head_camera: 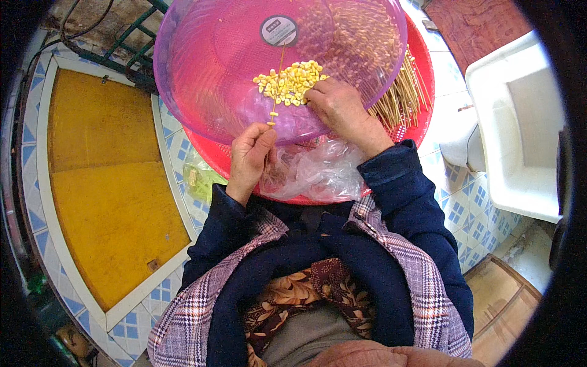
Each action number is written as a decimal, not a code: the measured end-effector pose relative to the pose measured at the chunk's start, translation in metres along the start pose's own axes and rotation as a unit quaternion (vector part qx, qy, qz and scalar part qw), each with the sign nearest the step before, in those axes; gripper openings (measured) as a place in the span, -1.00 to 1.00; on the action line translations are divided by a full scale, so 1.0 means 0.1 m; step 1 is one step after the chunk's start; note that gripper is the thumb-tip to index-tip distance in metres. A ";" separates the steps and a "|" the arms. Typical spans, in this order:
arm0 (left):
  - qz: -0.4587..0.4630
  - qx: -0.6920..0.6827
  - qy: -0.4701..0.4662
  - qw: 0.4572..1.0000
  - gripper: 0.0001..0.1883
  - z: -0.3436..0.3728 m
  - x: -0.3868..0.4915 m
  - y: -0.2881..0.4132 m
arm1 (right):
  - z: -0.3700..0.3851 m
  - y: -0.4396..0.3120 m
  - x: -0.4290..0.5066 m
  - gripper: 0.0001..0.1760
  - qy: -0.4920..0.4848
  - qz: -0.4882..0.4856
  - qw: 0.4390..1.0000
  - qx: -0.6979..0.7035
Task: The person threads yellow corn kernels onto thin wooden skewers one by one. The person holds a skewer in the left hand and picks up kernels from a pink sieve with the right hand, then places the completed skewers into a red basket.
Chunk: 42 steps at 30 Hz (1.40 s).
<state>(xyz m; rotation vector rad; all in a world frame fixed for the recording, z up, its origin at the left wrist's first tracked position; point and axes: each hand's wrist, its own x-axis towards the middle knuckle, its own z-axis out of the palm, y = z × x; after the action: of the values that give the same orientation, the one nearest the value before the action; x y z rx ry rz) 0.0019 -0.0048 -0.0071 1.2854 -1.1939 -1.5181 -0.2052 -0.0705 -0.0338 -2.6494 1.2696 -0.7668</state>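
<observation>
My left hand (253,149) pinches a thin bamboo skewer (280,73) near its lower end, and the skewer points away from me. Two yellow corn kernels (272,118) are threaded on it just above my fingertips. The skewer crosses over a pile of loose corn kernels (298,80) in a translucent purple plastic basin (206,87). At the right edge of the pile, my right hand (339,108) reaches in with curled fingers touching kernels. Its fingertips are partly hidden, so a kernel between them cannot be made out.
Under the basin is a red perforated plastic tray (424,59), with many skewers (399,98) bundled at its right. Clear plastic bags (323,169) lie by my lap. A yellow panel (110,183) in a white frame is at left, a white tub (518,183) at right.
</observation>
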 end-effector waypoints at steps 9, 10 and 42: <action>0.003 0.011 -0.005 1.000 -0.83 0.01 0.01 -0.02 | 0.11 -0.12 0.06 -0.90 -0.025 -0.009 0.999 -0.023; -0.002 0.009 -0.003 1.000 -0.83 0.00 0.01 -0.02 | 0.12 -0.12 0.06 -0.89 -0.010 -0.014 1.000 -0.019; -0.001 0.053 -0.108 0.993 -0.85 0.01 -0.05 -0.07 | -0.14 0.07 0.15 -0.81 0.232 0.289 0.677 0.636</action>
<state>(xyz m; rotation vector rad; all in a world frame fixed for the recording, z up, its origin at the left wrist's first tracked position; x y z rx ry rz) 0.0015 0.0015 -0.0125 1.2126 -1.4272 -1.6462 -0.2094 -0.0845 -0.0178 -0.8881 0.9085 -1.4652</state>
